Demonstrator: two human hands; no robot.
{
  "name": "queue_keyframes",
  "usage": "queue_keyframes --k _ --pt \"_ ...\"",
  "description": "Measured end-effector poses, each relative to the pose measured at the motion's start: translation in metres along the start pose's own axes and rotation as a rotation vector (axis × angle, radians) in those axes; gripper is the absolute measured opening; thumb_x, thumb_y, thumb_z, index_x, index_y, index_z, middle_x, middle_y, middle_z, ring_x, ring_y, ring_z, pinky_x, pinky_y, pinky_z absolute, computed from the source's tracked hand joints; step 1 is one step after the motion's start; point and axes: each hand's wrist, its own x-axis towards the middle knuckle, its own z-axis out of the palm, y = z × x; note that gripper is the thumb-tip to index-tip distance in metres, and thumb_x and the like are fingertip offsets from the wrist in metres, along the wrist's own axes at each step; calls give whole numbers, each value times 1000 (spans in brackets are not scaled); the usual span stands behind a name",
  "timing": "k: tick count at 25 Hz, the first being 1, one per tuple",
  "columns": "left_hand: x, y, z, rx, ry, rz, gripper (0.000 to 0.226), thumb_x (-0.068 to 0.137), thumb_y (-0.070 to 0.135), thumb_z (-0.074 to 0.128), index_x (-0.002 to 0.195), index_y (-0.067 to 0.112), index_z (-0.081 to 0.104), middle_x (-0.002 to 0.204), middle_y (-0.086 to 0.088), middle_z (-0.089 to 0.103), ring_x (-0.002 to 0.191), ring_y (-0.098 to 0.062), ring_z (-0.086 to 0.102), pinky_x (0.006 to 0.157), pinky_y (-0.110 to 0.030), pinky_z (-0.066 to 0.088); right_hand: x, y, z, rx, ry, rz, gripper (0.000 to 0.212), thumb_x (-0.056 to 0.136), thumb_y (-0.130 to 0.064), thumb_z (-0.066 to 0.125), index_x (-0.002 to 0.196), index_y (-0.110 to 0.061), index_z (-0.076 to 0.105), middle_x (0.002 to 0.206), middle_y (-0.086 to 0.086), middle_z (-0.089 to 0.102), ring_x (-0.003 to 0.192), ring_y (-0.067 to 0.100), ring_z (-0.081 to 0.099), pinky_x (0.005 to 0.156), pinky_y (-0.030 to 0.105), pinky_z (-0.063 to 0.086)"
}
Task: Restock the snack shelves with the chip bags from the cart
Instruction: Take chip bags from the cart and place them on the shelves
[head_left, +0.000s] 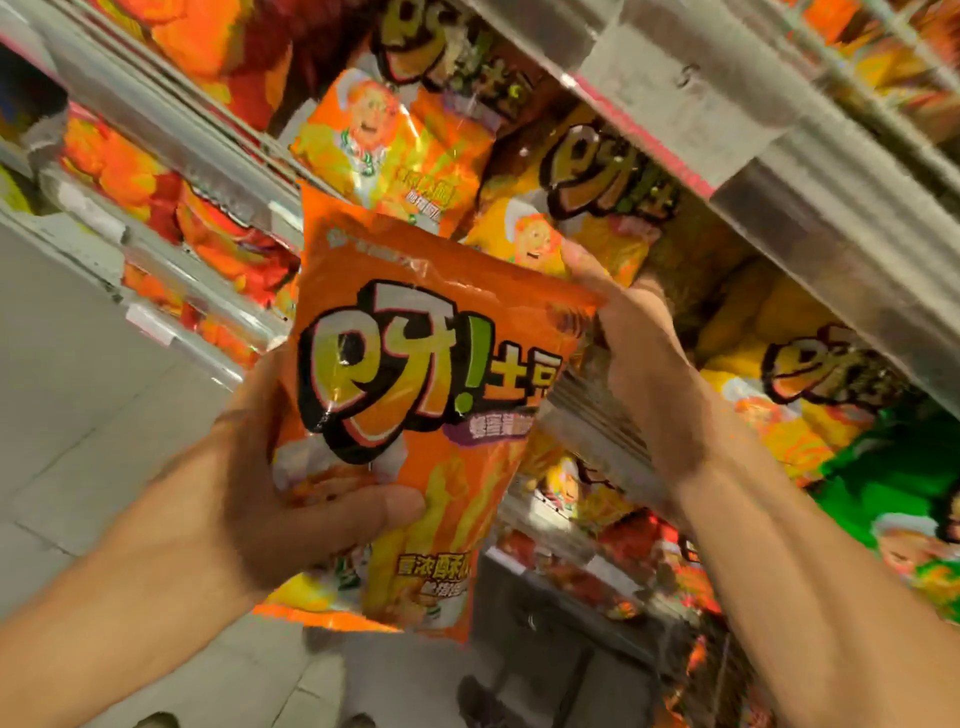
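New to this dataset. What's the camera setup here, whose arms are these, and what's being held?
There is no robot here: a person works with two bare hands, and the single picture comes from a wide-angle camera worn on their head, so the view is tilted and bent at the edges.

The left hand grips the lower part of an orange chip bag, thumb across its front. The right hand holds the bag's upper right corner. The bag is in the air in front of the metal shelves, not yet on one.

The shelves already hold similar bags: an orange one just behind the held bag, yellow ones to its right, and a green one further right. The cart is not in view.
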Motion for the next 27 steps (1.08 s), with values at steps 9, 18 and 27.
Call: queue_keyframes --k 9,18,27 --pt "15 3 -5 -150 68 -62 76 41 81 81 110 59 57 81 19 77 75 8 71 57 -6 52 -17 8 -63 180 157 -218 24 79 -5 80 75 -28 75 73 -9 78 68 9 75 63 31 61" --pt "70 22 11 -149 -80 22 71 56 38 94 117 30 60 90 12 77 83 2 73 67 -10 55 -22 14 -68 106 109 -116 26 89 -22 75 108 -28 59 98 1 77 89 23 76 71 46 62" --pt "114 8 21 -72 -134 -34 60 44 75 83 96 48 68 75 23 73 63 5 70 47 -10 49 -9 42 -64 182 201 -238 27 93 -15 68 119 -21 62 95 -2 78 85 16 76 68 37 62"
